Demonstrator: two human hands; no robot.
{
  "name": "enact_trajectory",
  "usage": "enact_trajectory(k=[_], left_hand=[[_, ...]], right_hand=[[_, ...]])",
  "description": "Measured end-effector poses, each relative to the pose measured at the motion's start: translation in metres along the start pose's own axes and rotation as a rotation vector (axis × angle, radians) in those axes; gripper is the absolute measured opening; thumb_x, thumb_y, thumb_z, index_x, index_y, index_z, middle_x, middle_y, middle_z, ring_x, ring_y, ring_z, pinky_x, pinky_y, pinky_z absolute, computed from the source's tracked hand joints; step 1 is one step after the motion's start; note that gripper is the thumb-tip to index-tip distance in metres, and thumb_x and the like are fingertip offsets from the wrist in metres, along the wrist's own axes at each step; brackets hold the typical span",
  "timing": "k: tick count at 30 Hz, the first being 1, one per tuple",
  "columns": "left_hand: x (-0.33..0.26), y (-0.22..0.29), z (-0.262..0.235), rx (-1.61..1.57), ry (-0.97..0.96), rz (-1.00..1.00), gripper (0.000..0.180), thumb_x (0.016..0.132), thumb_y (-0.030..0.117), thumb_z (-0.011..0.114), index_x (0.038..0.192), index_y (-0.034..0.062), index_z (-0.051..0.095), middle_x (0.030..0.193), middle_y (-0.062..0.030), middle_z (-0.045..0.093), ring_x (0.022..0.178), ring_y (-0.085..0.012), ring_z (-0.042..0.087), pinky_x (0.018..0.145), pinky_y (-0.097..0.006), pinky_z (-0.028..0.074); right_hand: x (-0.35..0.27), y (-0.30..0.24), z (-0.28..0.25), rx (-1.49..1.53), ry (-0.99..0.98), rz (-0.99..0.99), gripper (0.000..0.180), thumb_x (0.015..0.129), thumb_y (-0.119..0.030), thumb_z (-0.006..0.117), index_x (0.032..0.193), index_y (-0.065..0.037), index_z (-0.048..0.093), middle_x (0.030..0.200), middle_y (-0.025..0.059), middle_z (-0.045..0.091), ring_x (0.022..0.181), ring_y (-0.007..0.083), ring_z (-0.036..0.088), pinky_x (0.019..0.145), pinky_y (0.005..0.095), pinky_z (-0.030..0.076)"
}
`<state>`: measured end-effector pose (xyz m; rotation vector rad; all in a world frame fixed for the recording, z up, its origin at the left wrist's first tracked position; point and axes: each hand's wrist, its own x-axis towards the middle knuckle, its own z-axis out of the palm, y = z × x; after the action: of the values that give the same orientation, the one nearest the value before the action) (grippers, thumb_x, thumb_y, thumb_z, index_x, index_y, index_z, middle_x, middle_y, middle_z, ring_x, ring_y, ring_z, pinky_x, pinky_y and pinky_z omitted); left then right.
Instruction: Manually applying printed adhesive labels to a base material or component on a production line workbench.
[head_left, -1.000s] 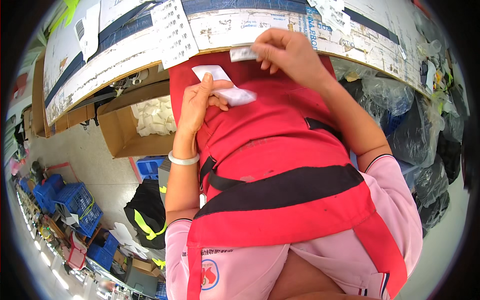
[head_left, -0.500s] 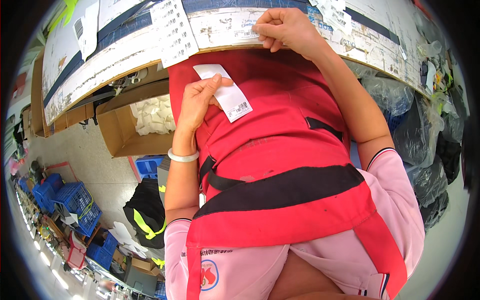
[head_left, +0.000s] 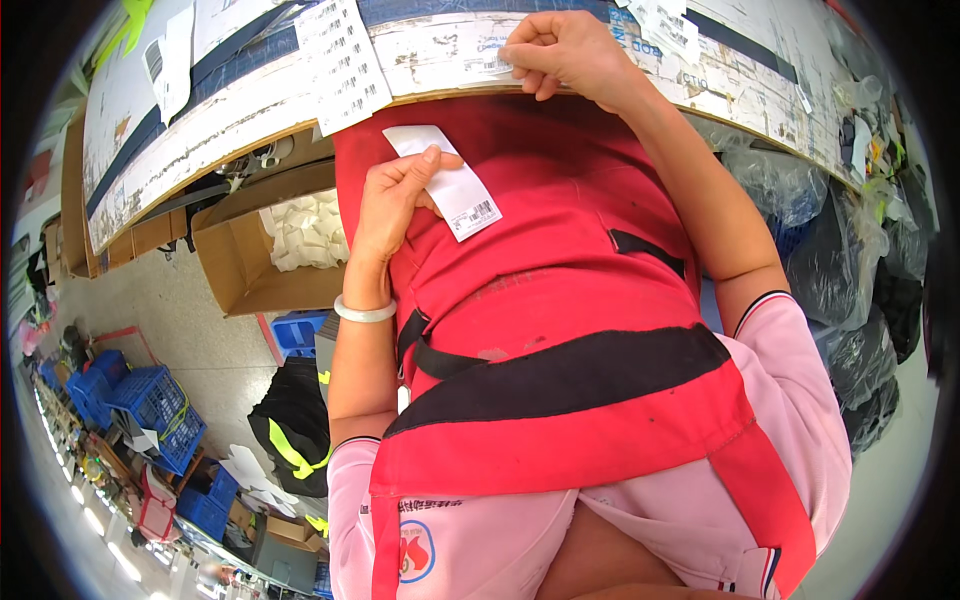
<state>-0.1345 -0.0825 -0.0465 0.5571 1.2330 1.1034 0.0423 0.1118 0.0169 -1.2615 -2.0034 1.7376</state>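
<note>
My left hand (head_left: 395, 205) pinches a white paper label strip (head_left: 452, 185) with a small barcode, held against my red apron (head_left: 560, 300). A pale bangle (head_left: 364, 311) circles that wrist. My right hand (head_left: 565, 50) rests with curled fingers on the worn table edge (head_left: 440, 60), pressing a small white label (head_left: 495, 65) down onto the surface. The label under those fingers is mostly hidden.
A printed barcode sheet (head_left: 345, 65) lies on the table to the left. An open cardboard box (head_left: 235, 265) with white pieces stands under the table. Blue crates (head_left: 150, 410) and a dark bag (head_left: 295, 430) sit on the floor at left. Dark plastic bags (head_left: 850, 260) pile at right.
My right hand has carried the small label up from in front of my chest and set it on the table edge. My left hand kept the strip, tilting it slightly.
</note>
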Motion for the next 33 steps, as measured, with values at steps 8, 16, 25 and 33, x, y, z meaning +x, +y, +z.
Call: enact_trajectory(k=[8, 16, 25, 33], left_hand=[[0.001, 0.001, 0.001, -0.002, 0.006, -0.006, 0.039, 0.094, 0.032, 0.055, 0.096, -0.0041, 0.069, 0.078, -0.0089, 0.067, 0.064, -0.0121, 0.062, 0.056, -0.022, 0.050], [0.000, -0.001, 0.003, -0.025, 0.017, 0.004, 0.040, 0.097, 0.031, 0.049, 0.096, -0.0035, 0.069, 0.081, -0.0085, 0.067, 0.067, -0.0109, 0.062, 0.061, -0.021, 0.049], [-0.020, 0.019, 0.017, 0.030, -0.066, 0.068, 0.028, 0.089, 0.007, 0.060, 0.115, -0.0015, 0.060, 0.084, -0.0053, 0.063, 0.061, -0.0079, 0.056, 0.055, -0.021, 0.047], [-0.021, 0.017, 0.028, 0.043, 0.005, 0.053, 0.030, 0.086, 0.003, 0.062, 0.116, 0.0011, 0.061, 0.066, -0.0030, 0.060, 0.053, -0.0083, 0.056, 0.051, -0.020, 0.044]], right_hand=[[-0.003, -0.010, 0.003, 0.009, 0.010, 0.009, 0.015, 0.084, -0.014, 0.066, 0.082, 0.001, 0.062, 0.069, 0.0078, 0.063, 0.056, 0.0126, 0.060, 0.049, 0.0233, 0.050], [-0.023, -0.005, -0.017, 0.043, 0.011, -0.107, 0.022, 0.090, -0.025, 0.062, 0.085, -0.004, 0.063, 0.068, -0.0006, 0.059, 0.058, 0.0056, 0.056, 0.051, 0.0187, 0.045], [-0.039, 0.061, -0.138, -0.185, 0.636, -0.097, 0.024, 0.081, -0.027, 0.072, 0.088, -0.005, 0.066, 0.068, -0.0020, 0.060, 0.058, 0.0048, 0.054, 0.052, 0.0204, 0.042], [-0.048, 0.041, -0.071, -0.517, 0.631, -0.157, 0.027, 0.081, -0.027, 0.070, 0.095, -0.005, 0.064, 0.075, -0.0011, 0.060, 0.069, 0.0095, 0.055, 0.059, 0.0280, 0.046]])
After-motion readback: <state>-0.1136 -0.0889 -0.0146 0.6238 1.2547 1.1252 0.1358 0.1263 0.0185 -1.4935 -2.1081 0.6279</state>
